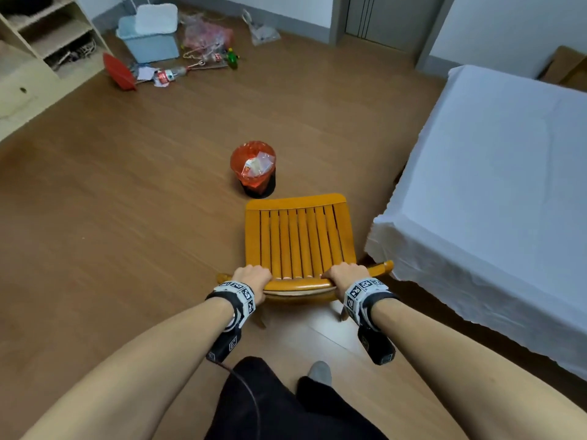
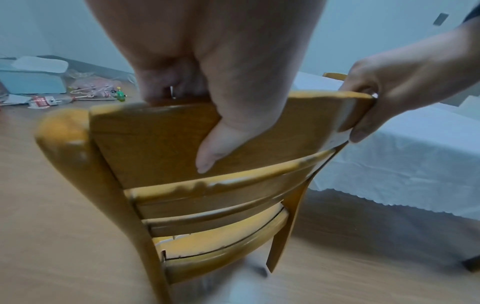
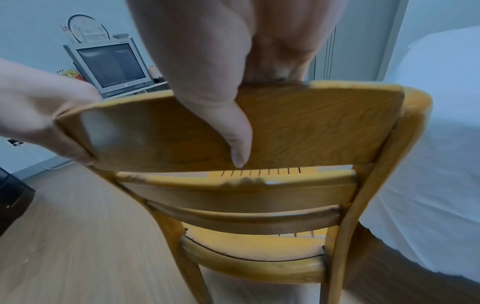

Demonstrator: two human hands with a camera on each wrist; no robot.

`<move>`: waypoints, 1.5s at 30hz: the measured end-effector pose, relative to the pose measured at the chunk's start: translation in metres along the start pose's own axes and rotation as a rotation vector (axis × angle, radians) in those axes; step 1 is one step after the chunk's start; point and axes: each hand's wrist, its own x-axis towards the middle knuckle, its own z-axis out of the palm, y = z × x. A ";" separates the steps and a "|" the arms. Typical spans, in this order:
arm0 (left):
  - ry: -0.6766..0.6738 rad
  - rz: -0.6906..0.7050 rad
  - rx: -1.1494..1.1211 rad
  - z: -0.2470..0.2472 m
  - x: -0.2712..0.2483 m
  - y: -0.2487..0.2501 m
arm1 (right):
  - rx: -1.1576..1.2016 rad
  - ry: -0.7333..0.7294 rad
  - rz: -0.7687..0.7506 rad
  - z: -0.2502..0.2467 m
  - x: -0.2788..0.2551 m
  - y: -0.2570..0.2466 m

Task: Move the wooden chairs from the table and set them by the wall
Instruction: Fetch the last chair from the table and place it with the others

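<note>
A yellow-orange wooden chair (image 1: 298, 239) with a slatted seat stands on the wood floor just left of the table (image 1: 495, 185), which is draped in a white cloth. Both my hands grip the chair's top back rail. My left hand (image 1: 252, 277) holds its left part, fingers over the front and thumb down the back (image 2: 210, 152). My right hand (image 1: 344, 274) holds the right part the same way, thumb (image 3: 237, 144) on the rail's rear face. In each wrist view the chair back (image 2: 161, 142) (image 3: 311, 127) fills the frame, with the other hand at its far end.
A small bin with a red bag (image 1: 253, 168) stands on the floor just beyond the chair. Farther off lie a blue tub (image 1: 149, 36), bottles and plastic bags by the far wall. A shelf unit (image 1: 41, 42) is at left, a door (image 1: 387, 20) at the back.
</note>
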 end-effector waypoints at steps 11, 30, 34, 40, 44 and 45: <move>0.061 0.209 0.186 -0.143 0.149 -0.123 | 0.075 0.114 0.174 -0.131 0.129 -0.001; 0.110 0.483 0.329 -0.373 0.410 -0.175 | 0.334 0.028 0.467 -0.323 0.312 0.102; 0.161 0.463 0.281 -0.451 0.474 -0.159 | 0.319 0.094 0.510 -0.382 0.356 0.170; 0.156 0.474 0.321 -0.541 0.566 -0.131 | 0.343 0.068 0.528 -0.446 0.420 0.257; 0.094 0.512 0.400 -0.566 0.627 -0.116 | 0.378 -0.055 0.516 -0.457 0.464 0.305; 0.084 0.520 0.412 -0.572 0.643 -0.112 | 0.385 -0.075 0.512 -0.460 0.475 0.317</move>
